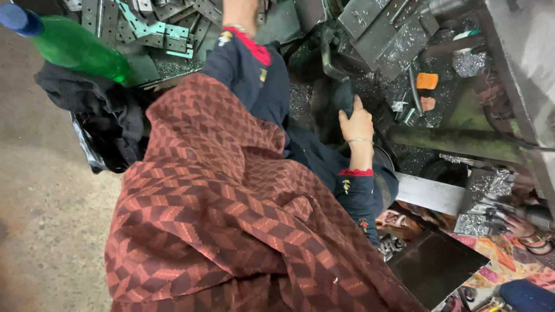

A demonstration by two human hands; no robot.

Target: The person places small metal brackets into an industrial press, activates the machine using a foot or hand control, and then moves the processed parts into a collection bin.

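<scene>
Dark cloth [345, 95] sits bunched on the machine bed among metal shavings [404, 49], just above my right hand [356, 123], whose fingers close together on its lower edge. My left hand is cut off by the top of the frame, only the wrist [238, 14] with its bangle showing, so I cannot tell how those fingers stand; it reaches beside the stack of perforated metal brackets [162, 26]. A green bottle [72, 45] lies on black fabric [101, 110] at far left.

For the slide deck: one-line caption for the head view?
Right hand grips a dark lever amid metal shavings; left hand reaches toward stacked metal brackets.
</scene>
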